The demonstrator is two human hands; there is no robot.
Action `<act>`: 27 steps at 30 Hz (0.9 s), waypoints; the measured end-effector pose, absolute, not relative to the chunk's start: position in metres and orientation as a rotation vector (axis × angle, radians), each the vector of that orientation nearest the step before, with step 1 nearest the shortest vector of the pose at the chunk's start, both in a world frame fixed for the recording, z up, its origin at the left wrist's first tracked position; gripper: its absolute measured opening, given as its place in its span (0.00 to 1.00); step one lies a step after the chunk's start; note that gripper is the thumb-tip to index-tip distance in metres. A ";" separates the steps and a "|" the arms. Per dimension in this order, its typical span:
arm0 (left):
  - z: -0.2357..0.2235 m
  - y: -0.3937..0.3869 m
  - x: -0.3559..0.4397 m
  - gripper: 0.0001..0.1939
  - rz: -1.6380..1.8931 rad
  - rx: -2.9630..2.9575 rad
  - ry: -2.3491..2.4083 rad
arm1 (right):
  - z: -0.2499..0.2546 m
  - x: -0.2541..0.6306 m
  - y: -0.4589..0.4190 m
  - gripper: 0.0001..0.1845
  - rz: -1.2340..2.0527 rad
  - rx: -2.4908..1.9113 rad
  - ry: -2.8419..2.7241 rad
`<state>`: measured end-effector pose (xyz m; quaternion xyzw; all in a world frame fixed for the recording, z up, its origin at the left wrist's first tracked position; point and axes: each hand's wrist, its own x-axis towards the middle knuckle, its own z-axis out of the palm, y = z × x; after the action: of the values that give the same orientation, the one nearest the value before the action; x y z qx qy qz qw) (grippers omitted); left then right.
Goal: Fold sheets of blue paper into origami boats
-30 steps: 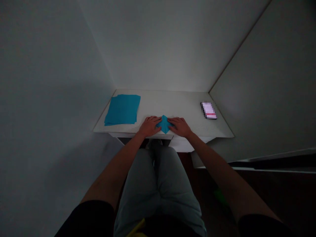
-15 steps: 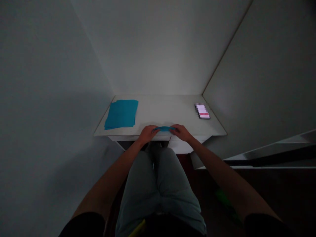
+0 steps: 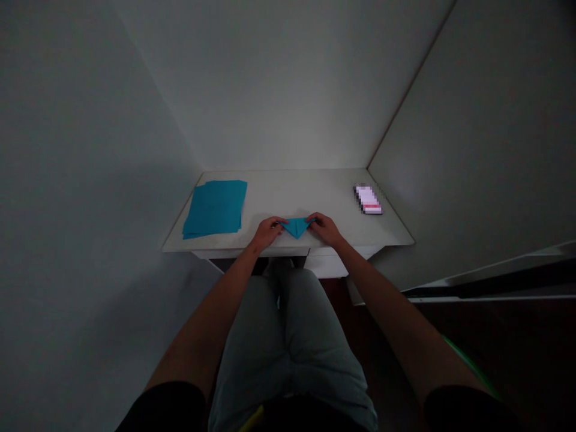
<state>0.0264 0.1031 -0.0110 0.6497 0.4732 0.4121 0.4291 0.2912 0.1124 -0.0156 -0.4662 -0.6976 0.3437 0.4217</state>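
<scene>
Both grips sat narrow near the front of the counter, the left grip closed on one outer corner of a folded blue paper triangle and the right grip closed on the other. The triangle lay between them with its point toward the person and its long edge away. It looked light and thin, stiff only along its creases, and likely to slide on the smooth top or crumple if squeezed. Its two outer corners seemed the best places to hold it. Left of the left grip lay a stack of blue paper sheets, slightly fanned at the edges. Well right of the right grip lay a phone, its screen pixelated. Under all of this was a white counter, its front edge just below the grips. Pale walls met in a corner beyond it. Below the counter were the person's grey shorts, with a dark floor beside them.
</scene>
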 end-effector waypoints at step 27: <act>-0.020 0.111 0.056 0.16 1.479 1.302 1.246 | -0.007 0.273 0.102 0.23 0.671 -1.215 -1.665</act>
<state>0.0555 0.1113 -0.0198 0.5135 0.4910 0.5830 0.3942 0.2725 0.1022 -0.0072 -0.4953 -0.6788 0.2736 0.4680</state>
